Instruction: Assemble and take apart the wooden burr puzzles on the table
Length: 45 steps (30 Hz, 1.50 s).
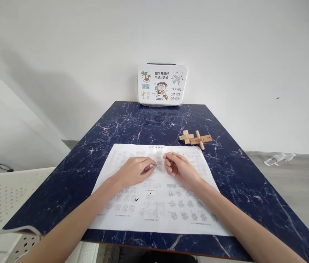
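Observation:
A white instruction sheet printed with small puzzle diagrams lies flat on the dark blue marble table. My left hand rests palm down on the sheet's upper middle, fingers apart. My right hand sits beside it with fingers loosely curled, fingertips touching the paper; both hands hold nothing. Beyond the sheet's far right corner lies a wooden interlocking cross puzzle, partly assembled, out of contact with both hands.
A white cartoon-printed carton stands against the wall at the table's far edge. A white perforated cart is at the left with a cable over it. A plastic bottle lies on the grey floor at right.

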Each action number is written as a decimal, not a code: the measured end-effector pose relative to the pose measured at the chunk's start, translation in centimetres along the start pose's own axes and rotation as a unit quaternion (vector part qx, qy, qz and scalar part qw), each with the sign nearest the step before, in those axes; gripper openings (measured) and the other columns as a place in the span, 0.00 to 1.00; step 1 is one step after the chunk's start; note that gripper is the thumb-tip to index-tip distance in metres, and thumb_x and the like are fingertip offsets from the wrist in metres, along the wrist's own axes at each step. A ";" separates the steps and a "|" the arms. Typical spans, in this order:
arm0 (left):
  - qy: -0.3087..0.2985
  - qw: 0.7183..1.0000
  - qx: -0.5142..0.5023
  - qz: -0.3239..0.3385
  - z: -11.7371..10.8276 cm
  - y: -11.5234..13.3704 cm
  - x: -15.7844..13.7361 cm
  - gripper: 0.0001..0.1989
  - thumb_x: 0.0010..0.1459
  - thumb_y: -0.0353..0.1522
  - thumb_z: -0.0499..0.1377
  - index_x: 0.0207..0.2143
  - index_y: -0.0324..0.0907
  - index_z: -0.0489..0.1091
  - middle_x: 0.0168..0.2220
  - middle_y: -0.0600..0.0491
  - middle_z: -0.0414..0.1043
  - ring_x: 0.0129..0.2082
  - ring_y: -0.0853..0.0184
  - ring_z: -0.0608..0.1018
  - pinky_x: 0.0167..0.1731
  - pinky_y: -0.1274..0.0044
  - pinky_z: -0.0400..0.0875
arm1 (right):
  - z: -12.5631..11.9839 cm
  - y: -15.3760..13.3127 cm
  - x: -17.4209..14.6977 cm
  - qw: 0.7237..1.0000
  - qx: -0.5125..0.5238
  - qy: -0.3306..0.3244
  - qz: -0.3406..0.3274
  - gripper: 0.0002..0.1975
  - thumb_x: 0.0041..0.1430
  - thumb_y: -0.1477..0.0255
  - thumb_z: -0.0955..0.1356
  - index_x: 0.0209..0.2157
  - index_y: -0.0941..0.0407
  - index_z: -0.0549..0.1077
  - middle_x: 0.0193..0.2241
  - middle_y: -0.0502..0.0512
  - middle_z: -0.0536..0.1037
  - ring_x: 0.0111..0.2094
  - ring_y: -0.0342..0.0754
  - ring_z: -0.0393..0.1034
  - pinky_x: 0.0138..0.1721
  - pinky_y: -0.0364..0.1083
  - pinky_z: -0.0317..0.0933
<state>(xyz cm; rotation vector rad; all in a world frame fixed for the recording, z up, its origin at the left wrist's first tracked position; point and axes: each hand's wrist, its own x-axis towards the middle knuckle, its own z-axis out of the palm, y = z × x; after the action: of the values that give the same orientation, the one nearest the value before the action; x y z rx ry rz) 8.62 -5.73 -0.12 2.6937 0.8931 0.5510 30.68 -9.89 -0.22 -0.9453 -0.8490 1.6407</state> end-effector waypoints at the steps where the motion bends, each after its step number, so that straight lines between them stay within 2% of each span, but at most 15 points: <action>1: -0.001 1.000 0.000 -0.001 0.0 0.0 0.0 0.12 0.72 0.35 0.54 0.47 0.43 0.76 0.30 0.55 0.76 0.26 0.68 0.76 0.31 0.75 0.70 | 0.0 0.0 0.0 1.000 -0.002 0.000 0.000 0.19 0.55 0.55 0.77 0.34 0.56 0.74 0.24 0.46 0.67 0.23 0.40 0.58 0.23 0.43 0.49; 16: -0.005 1.000 0.014 0.005 0.2 -0.2 -0.2 0.12 0.72 0.35 0.53 0.49 0.43 0.75 0.28 0.56 0.76 0.25 0.68 0.76 0.30 0.74 0.69 | 0.1 -0.1 -0.1 1.000 -0.006 -0.001 -0.002 0.19 0.56 0.55 0.77 0.34 0.56 0.74 0.24 0.46 0.67 0.23 0.40 0.58 0.23 0.43 0.49; 23: -0.002 1.000 0.027 0.012 -0.2 0.0 -0.1 0.12 0.72 0.34 0.52 0.47 0.43 0.76 0.32 0.53 0.79 0.27 0.68 0.78 0.30 0.74 0.70 | 0.0 0.0 -0.2 1.000 -0.002 -0.001 -0.005 0.19 0.56 0.55 0.77 0.34 0.56 0.75 0.24 0.46 0.67 0.22 0.40 0.58 0.23 0.44 0.49; 35: 0.012 0.999 0.033 0.005 0.0 -0.3 -0.2 0.11 0.72 0.35 0.53 0.46 0.43 0.75 0.29 0.56 0.78 0.24 0.69 0.76 0.27 0.76 0.67 | -0.1 0.0 0.1 1.000 0.003 -0.002 -0.011 0.20 0.55 0.54 0.77 0.33 0.56 0.74 0.23 0.46 0.66 0.22 0.40 0.58 0.22 0.43 0.47; 45: 0.005 1.000 0.025 -0.002 -0.1 -0.3 -0.2 0.12 0.71 0.35 0.53 0.47 0.44 0.76 0.28 0.56 0.79 0.22 0.70 0.76 0.26 0.76 0.67 | -0.7 -0.3 0.4 0.999 0.011 0.002 -0.032 0.23 0.55 0.52 0.77 0.29 0.54 0.68 0.20 0.42 0.60 0.19 0.38 0.51 0.20 0.43 0.42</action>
<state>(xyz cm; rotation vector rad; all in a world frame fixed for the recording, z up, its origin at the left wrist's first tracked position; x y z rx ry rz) 8.28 -5.58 -0.14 2.7367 0.9259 0.5495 31.38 -9.35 -0.38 -0.8966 -0.8485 1.5905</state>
